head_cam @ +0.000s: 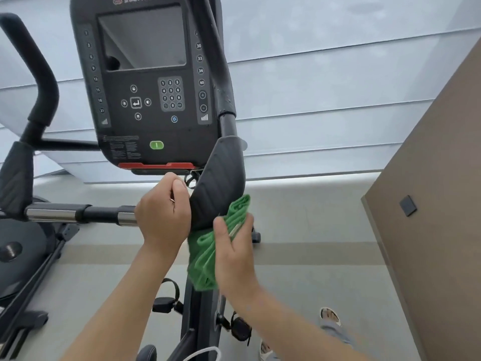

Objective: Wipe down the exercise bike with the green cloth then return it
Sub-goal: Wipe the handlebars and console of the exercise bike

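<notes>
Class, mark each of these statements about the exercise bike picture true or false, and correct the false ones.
1. The right hand presses a green cloth against the padded armrest. True.
2. The left hand holds the cloth too. False: it is curled beside the armrest, near the handlebar, with no cloth in it.
3. The console has a number keypad. True.
4. The console's screen shows a bright workout display. False: it is dark, only reflecting.
5. The strip at the console's bottom edge is blue. False: it is red.
</notes>
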{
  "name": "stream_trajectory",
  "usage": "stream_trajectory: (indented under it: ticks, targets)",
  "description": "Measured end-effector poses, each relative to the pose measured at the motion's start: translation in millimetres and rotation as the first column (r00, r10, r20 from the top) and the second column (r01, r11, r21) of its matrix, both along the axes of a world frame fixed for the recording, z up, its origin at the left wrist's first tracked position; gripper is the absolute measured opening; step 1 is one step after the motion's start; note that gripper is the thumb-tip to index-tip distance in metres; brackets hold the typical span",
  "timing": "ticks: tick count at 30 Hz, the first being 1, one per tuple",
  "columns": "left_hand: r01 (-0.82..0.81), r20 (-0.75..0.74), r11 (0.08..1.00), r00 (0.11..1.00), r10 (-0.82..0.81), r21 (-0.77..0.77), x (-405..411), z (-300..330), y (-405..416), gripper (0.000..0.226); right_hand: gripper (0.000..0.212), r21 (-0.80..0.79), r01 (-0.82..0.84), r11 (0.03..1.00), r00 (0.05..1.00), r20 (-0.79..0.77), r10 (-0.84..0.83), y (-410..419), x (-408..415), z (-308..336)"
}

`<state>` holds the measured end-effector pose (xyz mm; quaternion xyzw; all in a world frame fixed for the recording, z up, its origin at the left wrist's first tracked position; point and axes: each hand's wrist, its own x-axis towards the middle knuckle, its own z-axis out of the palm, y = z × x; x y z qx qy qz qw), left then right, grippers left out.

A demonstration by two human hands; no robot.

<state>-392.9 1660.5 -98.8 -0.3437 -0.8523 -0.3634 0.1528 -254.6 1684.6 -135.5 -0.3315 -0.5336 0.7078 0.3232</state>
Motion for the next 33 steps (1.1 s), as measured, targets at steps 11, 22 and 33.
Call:
stream_trajectory:
  ticks: [11, 22, 33]
  targets:
    - [0.022, -0.088, 0.999, 0.996, -0.025, -0.032, -2.5, -4.4, -2.9, 0.036, 0.021, 0.002, 0.058, 0.998, 0.997, -0.056, -0.058, 37.4, -6.7, 24.2]
    - [0.018, -0.125, 1.000, 0.992, -0.021, -0.025, -3.1, -6.1, -2.8, 0.037, 0.028, 0.355, 0.012, 0.935, 0.976, 0.199, -0.088, 115.7, -37.3, 63.5]
    - [0.090, -0.007, 0.948, 0.996, -0.093, 0.304, -6.9, -8.1, -6.0, 0.043, 0.065, 0.858, -0.267, 0.439, 0.869, 0.411, -0.274, 66.8, -1.5, 44.4]
